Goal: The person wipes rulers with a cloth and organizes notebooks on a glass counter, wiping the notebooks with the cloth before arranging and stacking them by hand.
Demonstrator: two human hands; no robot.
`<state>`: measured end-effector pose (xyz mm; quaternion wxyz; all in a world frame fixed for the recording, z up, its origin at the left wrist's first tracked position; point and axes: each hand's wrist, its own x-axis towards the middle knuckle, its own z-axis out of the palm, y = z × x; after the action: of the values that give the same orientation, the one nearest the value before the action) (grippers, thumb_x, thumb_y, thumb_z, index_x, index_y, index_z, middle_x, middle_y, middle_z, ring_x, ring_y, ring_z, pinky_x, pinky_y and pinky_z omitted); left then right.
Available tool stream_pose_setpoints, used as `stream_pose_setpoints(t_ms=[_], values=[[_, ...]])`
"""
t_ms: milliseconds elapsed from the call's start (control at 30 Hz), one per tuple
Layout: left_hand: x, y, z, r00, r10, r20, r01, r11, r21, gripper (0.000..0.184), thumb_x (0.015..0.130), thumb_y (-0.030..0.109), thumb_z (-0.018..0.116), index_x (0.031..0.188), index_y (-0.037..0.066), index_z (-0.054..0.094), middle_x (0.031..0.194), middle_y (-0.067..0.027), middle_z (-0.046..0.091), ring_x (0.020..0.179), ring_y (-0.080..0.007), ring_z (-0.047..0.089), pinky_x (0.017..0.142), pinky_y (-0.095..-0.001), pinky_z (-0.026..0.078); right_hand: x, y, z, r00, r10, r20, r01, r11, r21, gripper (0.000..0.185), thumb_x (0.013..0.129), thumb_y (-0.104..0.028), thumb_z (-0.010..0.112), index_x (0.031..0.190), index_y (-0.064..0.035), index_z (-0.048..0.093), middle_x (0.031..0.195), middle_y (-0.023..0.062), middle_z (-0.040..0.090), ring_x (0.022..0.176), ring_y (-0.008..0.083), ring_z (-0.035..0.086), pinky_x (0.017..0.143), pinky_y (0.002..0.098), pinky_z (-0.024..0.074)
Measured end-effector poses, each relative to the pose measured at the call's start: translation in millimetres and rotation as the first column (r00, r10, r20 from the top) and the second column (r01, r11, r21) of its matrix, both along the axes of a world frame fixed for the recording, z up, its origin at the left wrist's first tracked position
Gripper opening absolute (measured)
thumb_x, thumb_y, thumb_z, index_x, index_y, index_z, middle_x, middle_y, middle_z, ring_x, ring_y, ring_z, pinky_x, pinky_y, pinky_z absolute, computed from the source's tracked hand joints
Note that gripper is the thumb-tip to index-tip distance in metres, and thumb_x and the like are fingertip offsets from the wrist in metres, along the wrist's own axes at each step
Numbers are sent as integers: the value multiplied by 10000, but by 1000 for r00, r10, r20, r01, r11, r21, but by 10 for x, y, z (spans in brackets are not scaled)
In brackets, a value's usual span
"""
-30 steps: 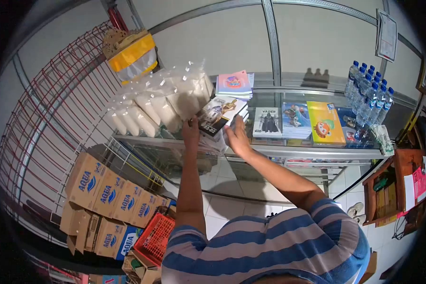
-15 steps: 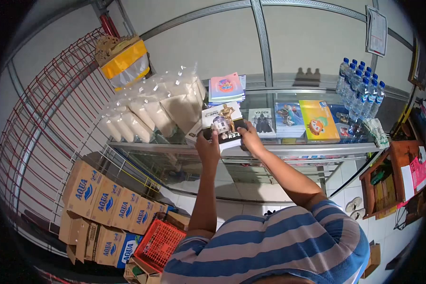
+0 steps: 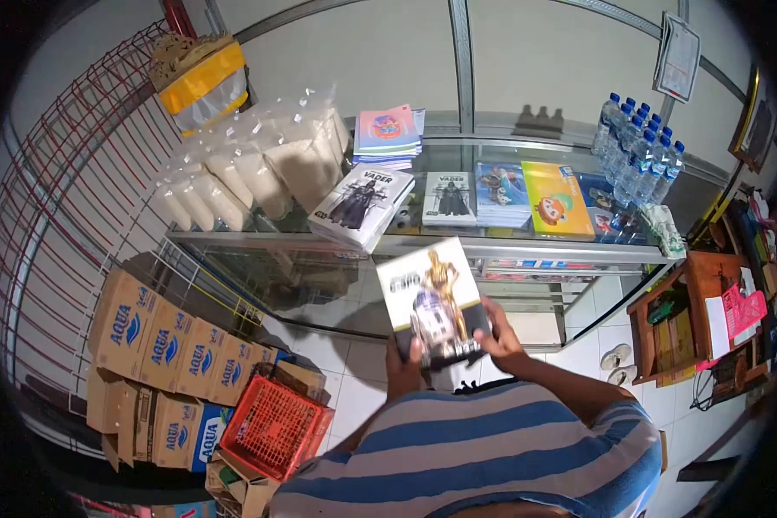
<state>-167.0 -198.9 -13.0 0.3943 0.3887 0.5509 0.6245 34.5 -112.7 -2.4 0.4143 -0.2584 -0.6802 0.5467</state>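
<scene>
I hold a notebook point(image 3: 436, 298) with a gold robot and a white-and-blue robot on its cover, tilted up before my chest and slightly blurred. My left hand point(image 3: 404, 366) grips its lower left corner, thumb on the front. At the lower right edge, my right hand point(image 3: 503, 338) is closed on it too. Whether it is one notebook or several together, I cannot tell. Beyond it, a stack of white Vader notebooks point(image 3: 358, 200) sits askew at the front edge of the glass counter point(image 3: 293, 243). Another Vader notebook point(image 3: 449, 200) lies flat to its right.
Along the counter are bags of white grains point(image 3: 293, 168), pink-covered books point(image 3: 387, 129), blue-covered books point(image 3: 503, 192), a yellow-green book point(image 3: 561, 200) and several water bottles point(image 3: 639, 155). Aqua cartons point(image 3: 160, 341) and a red basket point(image 3: 276, 423) stand low on the left, a wooden stand point(image 3: 691, 302) right.
Both hands have drawn the robot-covered notebook back off the counter toward my chest and tilted it up. The Vader stack at the counter's edge is now uncovered. My view has shifted slightly.
</scene>
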Motion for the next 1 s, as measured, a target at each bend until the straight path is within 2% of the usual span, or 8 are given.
stream_pose_setpoints(t_ms=[33, 233, 467, 533, 600, 733, 867, 1000], values=[[54, -109, -84, 997, 7, 78, -4, 999, -37, 353, 963, 284, 555, 1148, -5, 472, 943, -119, 590, 719, -179, 577, 694, -298, 471, 69, -50, -90, 995, 69, 78, -64, 996, -65, 604, 970, -124, 461, 1473, -18, 142, 1411, 209, 331, 1248, 305, 412, 1043, 433, 345], [69, -163, -1036, 995, 49, 89, -54, 997, 48, 330, 960, 268, 564, 1146, 11, 471, 911, -103, 586, 683, -172, 588, 603, -292, 490, 161, -216, -232, 972, 233, 29, -197, 878, -437, 611, 982, -136, 455, 1483, -48, 117, 1410, 209, 308, 1185, 309, 461, 970, 437, 444], [-291, 730, -955, 980, -139, 145, 156, 981, -115, 324, 947, 303, 580, 1103, 35, 485, 853, -90, 564, 523, -144, 539, 414, -276, 453, -195, 376, -953, 995, 32, -92, -56, 961, -271, 576, 979, -111, 443, 1473, -31, 157, 1400, 198, 344, 1099, 296, 508, 914, 384, 473], [-479, 1257, -1348, 923, -5, -384, 50, 993, 107, 325, 942, 319, 582, 1090, 37, 517, 849, -89, 577, 511, -138, 527, 390, -263, 416, -354, 712, -1264, 979, -192, -66, 183, 976, -117, 517, 973, -122, 440, 1442, -12, 254, 1336, 191, 446, 1076, 277, 523, 921, 371, 445], [-480, 1520, -976, 994, -101, -31, 102, 994, 44, 280, 966, 289, 541, 1001, 14, 585, 811, -49, 601, 727, -136, 536, 651, -317, 435, -486, 911, -1233, 961, -273, -37, 269, 959, -93, 499, 968, -124, 445, 1425, -8, 282, 1316, 192, 466, 1074, 277, 526, 924, 371, 439], [-686, 2315, -1174, 969, -72, -236, 86, 995, 50, 283, 963, 266, 545, 1079, 13, 595, 885, -66, 636, 739, -152, 552, 689, -315, 461, -799, 1435, -1051, 869, -494, 39, 495, 869, -25, 452, 954, -132, 458, 1375, 2, 367, 1257, 195, 526, 1068, 277, 534, 934, 370, 421], [-765, 3078, -1715, 987, -160, 4, 149, 923, 354, 425, 935, 361, 586, 1188, 20, 571, 959, -140, 646, 756, -257, 603, 769, -368, 499, -1034, 1973, -983, 635, -765, 110, 729, 640, 244, 398, 914, -94, 444, 1305, -22, 467, 1196, 200, 559, 1023, 313, 546, 883, 400, 439], [-811, 3659, -1657, 985, 31, -171, 16, 964, 267, 398, 943, 292, 577, 1224, 10, 570, 1078, -139, 638, 915, -269, 607, 856, -346, 476, -1141, 2303, -866, 570, -797, 199, 792, 598, 127, 394, 892, -77, 463, 1280, -12, 484, 1200, 216, 550, 1026, 348, 542, 896, 404, 424]])
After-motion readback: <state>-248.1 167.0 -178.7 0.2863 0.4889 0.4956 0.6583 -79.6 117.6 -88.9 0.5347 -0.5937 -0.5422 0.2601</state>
